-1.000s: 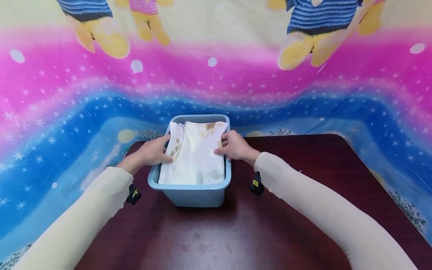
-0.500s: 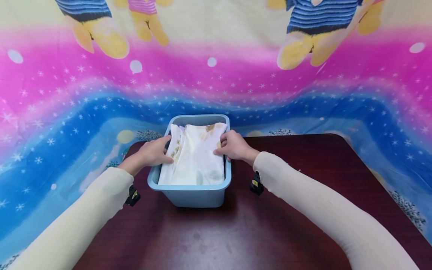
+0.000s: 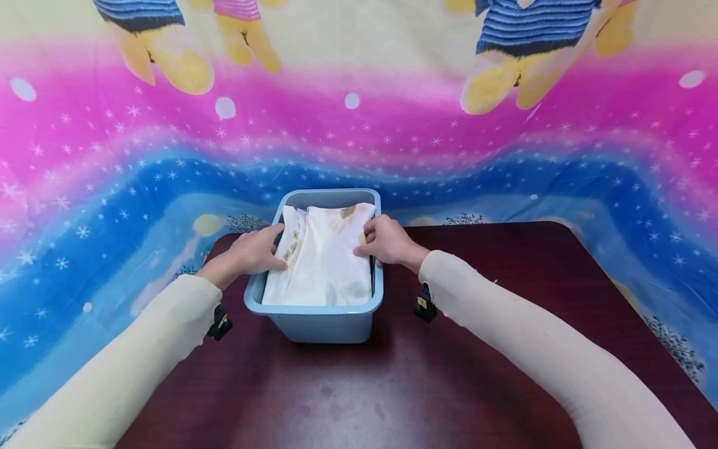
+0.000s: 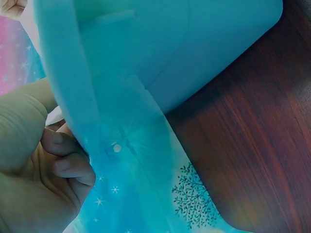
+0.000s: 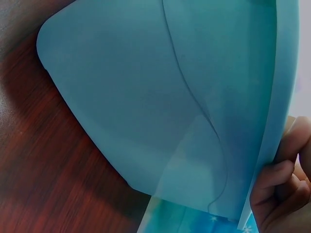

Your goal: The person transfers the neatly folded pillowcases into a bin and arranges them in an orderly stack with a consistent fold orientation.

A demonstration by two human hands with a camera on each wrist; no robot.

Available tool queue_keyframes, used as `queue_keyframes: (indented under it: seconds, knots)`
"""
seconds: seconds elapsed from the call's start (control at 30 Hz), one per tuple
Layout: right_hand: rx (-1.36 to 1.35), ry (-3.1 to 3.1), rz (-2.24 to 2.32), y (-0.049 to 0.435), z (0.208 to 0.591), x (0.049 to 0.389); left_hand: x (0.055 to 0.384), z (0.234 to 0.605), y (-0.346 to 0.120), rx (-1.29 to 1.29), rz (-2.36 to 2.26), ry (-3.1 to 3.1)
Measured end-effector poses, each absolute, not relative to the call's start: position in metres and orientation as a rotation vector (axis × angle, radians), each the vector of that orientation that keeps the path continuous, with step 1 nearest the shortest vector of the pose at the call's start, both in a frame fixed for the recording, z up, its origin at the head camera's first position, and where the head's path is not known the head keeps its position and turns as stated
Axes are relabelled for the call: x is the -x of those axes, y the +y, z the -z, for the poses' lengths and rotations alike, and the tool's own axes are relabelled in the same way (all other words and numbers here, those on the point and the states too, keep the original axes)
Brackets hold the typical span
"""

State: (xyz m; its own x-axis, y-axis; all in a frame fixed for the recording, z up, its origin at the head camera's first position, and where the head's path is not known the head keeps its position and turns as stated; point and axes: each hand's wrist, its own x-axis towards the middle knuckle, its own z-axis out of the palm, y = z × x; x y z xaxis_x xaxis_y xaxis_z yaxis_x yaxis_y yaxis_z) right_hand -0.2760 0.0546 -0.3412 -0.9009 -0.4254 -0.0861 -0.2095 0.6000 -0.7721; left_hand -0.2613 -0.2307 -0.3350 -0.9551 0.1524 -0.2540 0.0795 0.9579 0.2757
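Note:
A grey-blue plastic tub (image 3: 321,327) stands on the table with folded white cloth in it. The larger cloth (image 3: 331,262) has brown and grey leaf prints; a narrower patterned fold (image 3: 290,246) lies along its left. My left hand (image 3: 253,251) reaches over the left rim, thumb on the narrow fold, and pinches its edge. In the left wrist view, that hand's fingers (image 4: 73,167) curl beside the tub's rim. My right hand (image 3: 391,240) pinches the larger cloth's right edge between thumb and curled fingers. The right wrist view shows those fingers (image 5: 277,184) close against the rim.
The dark red-brown table (image 3: 477,355) extends in front of the tub and to its right. Behind it hangs a printed pink and blue curtain (image 3: 426,143), which also runs along both sides. Small black wrist cameras hang under the sleeves.
Both hands stay at the two sides of the cloth. Over the last second the cloth's far edge has dropped slightly within the tub; otherwise almost nothing has moved.

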Motion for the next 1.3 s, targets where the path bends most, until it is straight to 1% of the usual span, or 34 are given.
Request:
queue_keyframes:
  seconds: [0.33,0.87,1.3]
  knots:
    - [0.551,2.588,1.123,0.055,0.344,0.277,0.26,0.334,-0.233,-0.275,-0.38,2.806]
    - [0.533,2.562,1.174,0.058,0.346,0.275,0.255,0.336,-0.235,-0.257,-0.477,2.803]
    - [0.561,2.5,1.302,0.062,0.347,0.275,0.251,0.334,-0.236,-0.286,-0.578,2.775]
